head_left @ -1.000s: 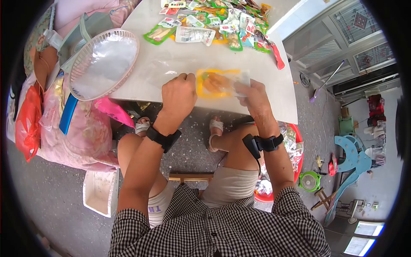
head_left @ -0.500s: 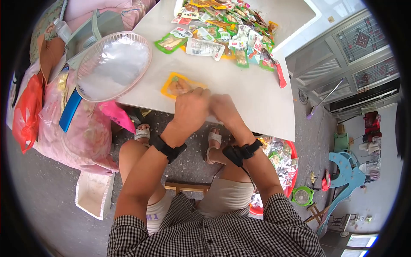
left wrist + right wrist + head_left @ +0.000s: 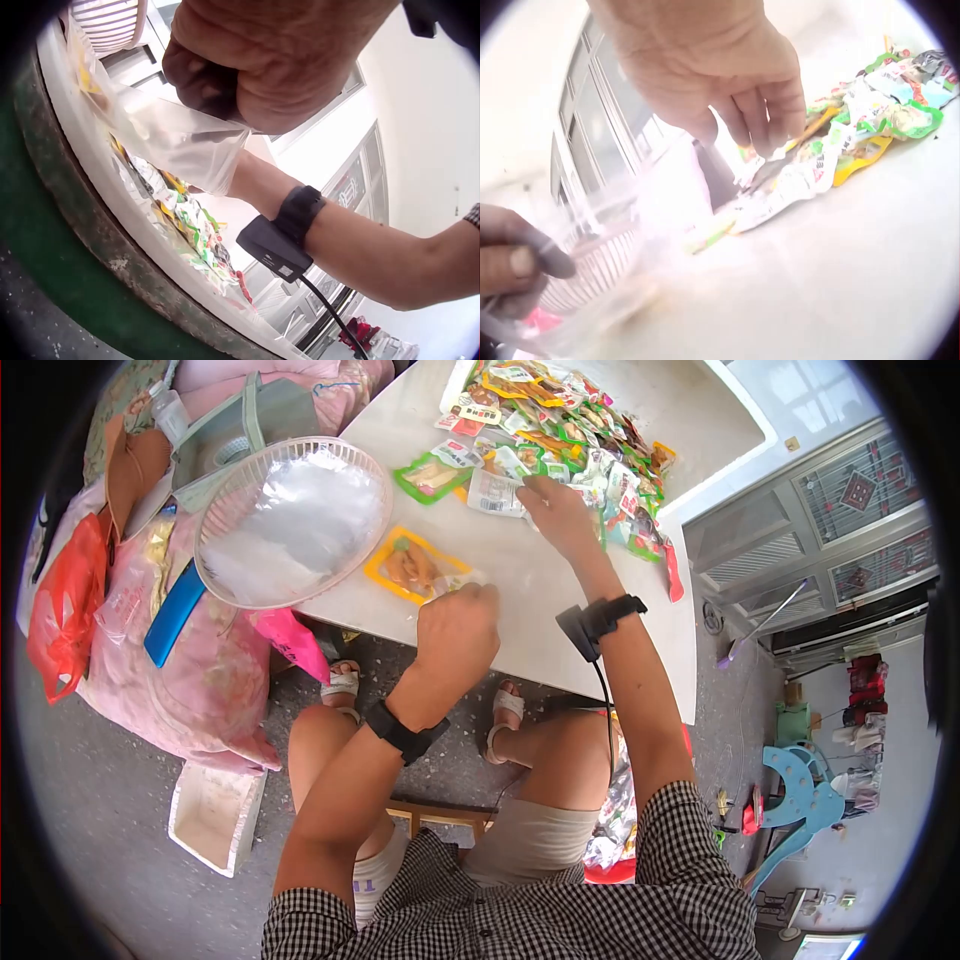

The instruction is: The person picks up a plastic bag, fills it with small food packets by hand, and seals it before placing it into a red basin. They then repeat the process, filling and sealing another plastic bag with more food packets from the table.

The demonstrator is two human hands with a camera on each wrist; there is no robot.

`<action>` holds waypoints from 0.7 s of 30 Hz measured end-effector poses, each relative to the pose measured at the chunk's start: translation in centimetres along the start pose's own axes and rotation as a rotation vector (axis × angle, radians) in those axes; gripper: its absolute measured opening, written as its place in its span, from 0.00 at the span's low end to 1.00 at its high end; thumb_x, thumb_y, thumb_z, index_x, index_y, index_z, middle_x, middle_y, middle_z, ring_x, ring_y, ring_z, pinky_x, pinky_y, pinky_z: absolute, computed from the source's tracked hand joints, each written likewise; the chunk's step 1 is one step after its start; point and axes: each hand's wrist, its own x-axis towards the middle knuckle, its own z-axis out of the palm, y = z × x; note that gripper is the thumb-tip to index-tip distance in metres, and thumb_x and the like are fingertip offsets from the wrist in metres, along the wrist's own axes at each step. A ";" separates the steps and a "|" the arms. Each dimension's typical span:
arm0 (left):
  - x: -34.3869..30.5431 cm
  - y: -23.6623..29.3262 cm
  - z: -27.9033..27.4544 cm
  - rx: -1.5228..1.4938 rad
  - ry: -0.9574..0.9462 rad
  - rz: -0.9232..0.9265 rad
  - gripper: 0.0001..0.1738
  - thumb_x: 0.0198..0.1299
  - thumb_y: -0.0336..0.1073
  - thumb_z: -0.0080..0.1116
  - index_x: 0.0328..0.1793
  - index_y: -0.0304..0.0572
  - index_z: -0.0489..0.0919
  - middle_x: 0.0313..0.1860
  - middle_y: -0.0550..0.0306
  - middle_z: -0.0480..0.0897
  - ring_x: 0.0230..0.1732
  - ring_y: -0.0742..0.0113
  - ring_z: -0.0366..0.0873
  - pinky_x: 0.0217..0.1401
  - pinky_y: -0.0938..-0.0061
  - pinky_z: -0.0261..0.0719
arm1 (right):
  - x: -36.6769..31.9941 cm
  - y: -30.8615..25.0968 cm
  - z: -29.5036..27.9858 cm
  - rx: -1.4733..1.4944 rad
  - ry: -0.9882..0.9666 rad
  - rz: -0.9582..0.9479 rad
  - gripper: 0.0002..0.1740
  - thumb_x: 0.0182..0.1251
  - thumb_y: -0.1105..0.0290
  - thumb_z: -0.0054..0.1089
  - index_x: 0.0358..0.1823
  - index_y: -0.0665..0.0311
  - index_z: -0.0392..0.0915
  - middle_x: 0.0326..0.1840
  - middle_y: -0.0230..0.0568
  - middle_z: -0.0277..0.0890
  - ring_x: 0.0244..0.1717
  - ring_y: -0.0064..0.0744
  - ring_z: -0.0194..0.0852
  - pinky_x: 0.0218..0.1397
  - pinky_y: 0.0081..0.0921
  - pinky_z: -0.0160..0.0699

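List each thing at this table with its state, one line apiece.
Left hand, curled, gripping the clear bag
Right hand, fingers parted, at the packet pile
Clear bag, lifted at its gripped end
Yellow-edged packet, lying on the table
Packet pile, heaped, overlapping
Basket, holding clear plastic

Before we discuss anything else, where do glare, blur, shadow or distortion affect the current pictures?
Head: dark curved borders, a wide-angle look, glints on the plastic in the basket; left wrist: the left hand shaded against a bright background, pale highlights on the clear bag; right wrist: the table washed out, that bag blurred.
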 end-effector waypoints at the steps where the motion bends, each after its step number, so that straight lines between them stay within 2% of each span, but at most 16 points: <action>1: 0.1 0.0 0.1 -0.006 0.007 -0.002 0.03 0.45 0.24 0.54 0.27 0.37 0.72 0.22 0.48 0.75 0.24 0.46 0.75 0.24 0.59 0.72 | 0.7 -0.2 1.1 -0.020 0.094 -0.122 0.22 0.62 0.54 0.51 0.37 0.70 0.79 0.39 0.50 0.79 0.40 0.46 0.76 0.45 0.38 0.72; 4: 0.1 0.0 -0.1 -0.010 0.032 -0.015 0.03 0.45 0.24 0.54 0.27 0.37 0.73 0.22 0.47 0.75 0.24 0.46 0.76 0.24 0.58 0.72 | 1.4 -0.7 1.9 -0.105 -0.183 -0.005 0.19 0.61 0.56 0.53 0.37 0.67 0.81 0.51 0.55 0.74 0.54 0.52 0.71 0.58 0.40 0.67; 7: 0.0 -0.1 -0.3 -0.019 0.038 -0.013 0.03 0.46 0.25 0.55 0.27 0.37 0.72 0.22 0.47 0.75 0.24 0.46 0.76 0.24 0.58 0.72 | 1.2 0.6 1.8 -0.288 -0.322 0.006 0.22 0.59 0.53 0.54 0.38 0.68 0.80 0.48 0.56 0.75 0.51 0.54 0.72 0.54 0.41 0.71; 9: 0.0 -0.1 -0.7 -0.030 0.023 -0.029 0.03 0.46 0.25 0.55 0.27 0.38 0.72 0.22 0.47 0.75 0.24 0.46 0.75 0.24 0.58 0.72 | 0.1 1.4 1.2 -0.362 -0.341 0.154 0.23 0.57 0.53 0.56 0.36 0.70 0.80 0.44 0.56 0.76 0.46 0.53 0.74 0.49 0.42 0.73; 10: 0.1 0.0 -0.8 -0.035 0.017 -0.034 0.04 0.46 0.25 0.55 0.27 0.38 0.71 0.22 0.47 0.75 0.23 0.46 0.75 0.24 0.58 0.72 | -0.3 1.6 0.9 -0.400 -0.347 0.228 0.23 0.56 0.52 0.57 0.35 0.70 0.79 0.42 0.56 0.76 0.44 0.53 0.75 0.47 0.42 0.74; 13: 0.1 0.0 -0.8 -0.049 0.038 -0.033 0.04 0.46 0.25 0.55 0.26 0.38 0.71 0.21 0.47 0.74 0.23 0.46 0.75 0.23 0.57 0.71 | 1.1 2.4 0.8 -0.319 -0.211 0.189 0.30 0.51 0.48 0.60 0.32 0.76 0.78 0.33 0.55 0.78 0.37 0.51 0.78 0.41 0.40 0.76; 16: 0.2 -0.1 -0.9 -0.045 0.032 -0.048 0.04 0.46 0.25 0.55 0.26 0.38 0.71 0.21 0.48 0.74 0.23 0.46 0.75 0.23 0.58 0.71 | 4.2 2.0 2.1 -0.186 -0.090 0.455 0.30 0.44 0.47 0.68 0.29 0.72 0.78 0.35 0.52 0.79 0.40 0.45 0.79 0.44 0.37 0.76; 19: 0.2 -0.3 -0.9 -0.053 0.035 -0.051 0.04 0.45 0.24 0.55 0.26 0.37 0.71 0.21 0.48 0.73 0.22 0.46 0.75 0.22 0.59 0.71 | 6.7 1.8 3.5 0.084 -0.219 0.702 0.32 0.38 0.47 0.73 0.26 0.73 0.76 0.31 0.50 0.79 0.33 0.40 0.80 0.33 0.34 0.77; 21: 0.1 -0.4 -1.0 -0.052 0.041 -0.051 0.04 0.45 0.24 0.55 0.25 0.37 0.71 0.21 0.48 0.73 0.22 0.46 0.74 0.22 0.59 0.71 | 7.5 2.7 5.8 -0.022 -0.036 0.622 0.27 0.39 0.53 0.75 0.24 0.72 0.74 0.28 0.46 0.79 0.26 0.36 0.78 0.24 0.31 0.73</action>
